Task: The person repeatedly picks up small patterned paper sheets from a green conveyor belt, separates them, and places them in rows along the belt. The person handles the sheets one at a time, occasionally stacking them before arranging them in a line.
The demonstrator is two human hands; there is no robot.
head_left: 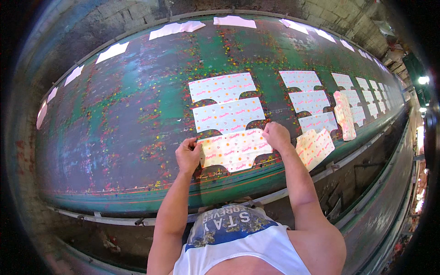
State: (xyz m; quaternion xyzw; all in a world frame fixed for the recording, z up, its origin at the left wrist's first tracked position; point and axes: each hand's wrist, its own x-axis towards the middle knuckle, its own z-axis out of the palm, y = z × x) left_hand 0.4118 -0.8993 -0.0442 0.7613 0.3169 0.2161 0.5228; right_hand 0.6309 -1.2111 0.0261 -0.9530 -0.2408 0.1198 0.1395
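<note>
Panel (pixel 236 151) pinched at both upper corners

The printed panel, pale with pink and orange motifs, is at the near side of the speckled green worktop (pixel 137 123), stretched between the two hands, its narrow end toward the person. The left hand (pixel 188 155) pinches the upper left corner between thumb and fingers; the right hand (pixel 276 136) is curled closed at the upper right corner. Just beyond, in the same column, lie the middle panel (pixel 228 114) and the far panel (pixel 222 88). To the right stands the second column (pixel 309 101), with a loose sheet (pixel 316 147) askew at its near end and a bundle (pixel 345 117) beside it. White pieces (pixel 176 30) line the far edge.

Skew seems the likeliest trouble: uneven pull, or one corner freed first, could twist or crease the panel. A slip forward could put its upper edge over the middle panel. The right forearm, close to the loose sheet, might nudge it.

The right fingertips are mostly tucked out of sight. Whether the panel rests flat or is slightly raised, and whether it overlaps the middle panel, cannot be told. The bundle covers some prints; the farthest columns shrink too small to count.
</note>
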